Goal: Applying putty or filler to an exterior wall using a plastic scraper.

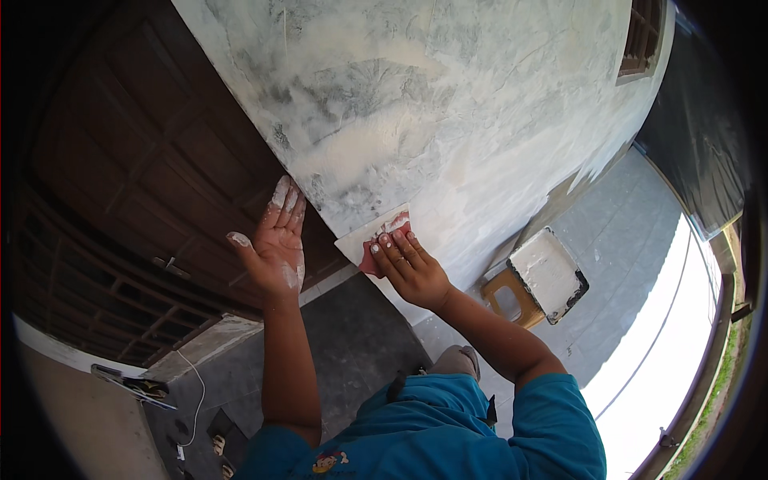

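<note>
My right hand grips a wide putty spreader with a pale blade and a red back. The blade lies against the patchy grey and white wall, near its left corner. White paste is smeared on the spreader and on my fingertips. Raised beside the wall's corner, my left hand has its palm showing and its thumb spread, with nothing in it. Paste coats its fingers and the edge of its palm.
A dark brown panelled door stands left of the wall. At the right, a square tub of white paste rests by a wooden stool on the grey floor. A white cable and sandals lie at lower left.
</note>
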`<state>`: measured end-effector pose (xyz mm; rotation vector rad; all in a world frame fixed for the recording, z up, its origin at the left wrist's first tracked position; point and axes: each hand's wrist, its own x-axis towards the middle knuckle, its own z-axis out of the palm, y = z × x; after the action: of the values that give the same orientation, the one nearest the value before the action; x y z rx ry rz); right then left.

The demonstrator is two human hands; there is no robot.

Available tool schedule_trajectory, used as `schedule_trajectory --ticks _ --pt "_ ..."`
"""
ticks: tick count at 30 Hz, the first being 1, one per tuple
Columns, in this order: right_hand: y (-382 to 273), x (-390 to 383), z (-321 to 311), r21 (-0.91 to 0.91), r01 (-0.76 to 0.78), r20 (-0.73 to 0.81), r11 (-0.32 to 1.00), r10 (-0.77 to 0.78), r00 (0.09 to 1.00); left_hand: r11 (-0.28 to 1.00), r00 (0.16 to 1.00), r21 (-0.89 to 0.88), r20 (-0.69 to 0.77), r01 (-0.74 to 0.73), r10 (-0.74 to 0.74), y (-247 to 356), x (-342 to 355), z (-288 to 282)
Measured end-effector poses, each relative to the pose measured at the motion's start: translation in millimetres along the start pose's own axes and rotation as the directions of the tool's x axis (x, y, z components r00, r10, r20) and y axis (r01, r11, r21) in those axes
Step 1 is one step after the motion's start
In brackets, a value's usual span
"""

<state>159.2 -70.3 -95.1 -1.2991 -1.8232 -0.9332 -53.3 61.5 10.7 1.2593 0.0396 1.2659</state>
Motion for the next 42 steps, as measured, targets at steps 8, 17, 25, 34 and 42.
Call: schedule_trajectory --ticks 8,17,25,34,42 --pt "38 72 -86 0.018 -0.225 -0.204 0.974 0.224 0.953 0.995 0.992 0.104 -0.127 0.009 0.005 -4 -1 19" --pt "23 129 -44 -0.035 -0.103 -0.157 0.994 0.096 0.983 0.996 0.997 0.092 -0.070 -0.013 0.019 -5 -13 30" --pt "14 61 -76 0.114 -0.188 -0.090 0.976 0.198 0.976 0.991 0.998 0.131 -0.056 -0.006 0.013 -6 -11 30" --pt "49 122 -44 -0.089 -0.250 -0.181 0.964 0.232 0.956 0.995 0.994 0.099 -0.099 -0.030 0.040 -11 -12 32" --pt "1 40 -63 0.186 -0.254 -0.078 0.949 0.272 0.959 0.996 0.994 0.070 -0.080 -0.062 0.068 -19 -13 28"
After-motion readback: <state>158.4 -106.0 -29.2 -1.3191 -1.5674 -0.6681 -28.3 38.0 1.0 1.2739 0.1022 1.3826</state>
